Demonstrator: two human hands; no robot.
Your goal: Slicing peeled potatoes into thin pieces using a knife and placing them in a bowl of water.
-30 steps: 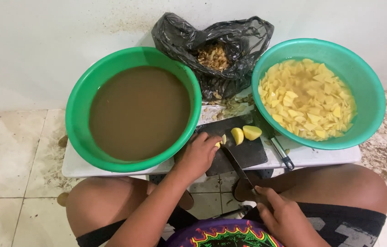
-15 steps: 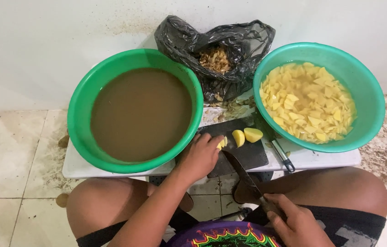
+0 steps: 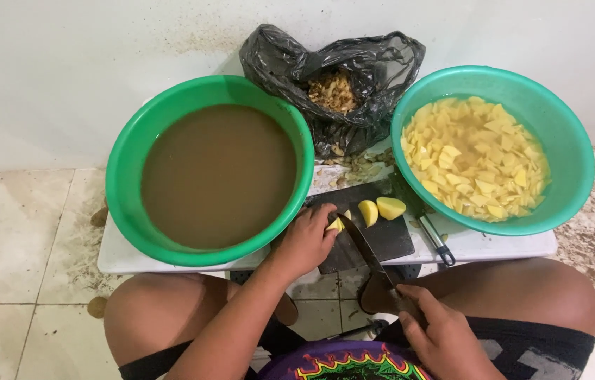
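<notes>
Mid-frame, left hand [image 3: 306, 239] pins a potato piece [image 3: 337, 224]; right hand [image 3: 445, 338] grips knife [image 3: 368, 253]; two chunks [image 3: 380, 209] uncut, right bowl [image 3: 572, 176] nearly full.

Person, seen from above. Left hand [image 3: 306, 241] and right hand [image 3: 445, 338]: bare, no rings, watch or gloves visible. Forearms bare, no sleeves in view. Knees and thighs bare. Shorts: dark, with grey geometric patterning. Shirt: purple, printed with zigzag bands in red, yellow and green.

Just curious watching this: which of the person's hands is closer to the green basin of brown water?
Left. The left hand rests on the cutting board just below the basin of brown water; the right hand is farther back, gripping the knife.
</notes>
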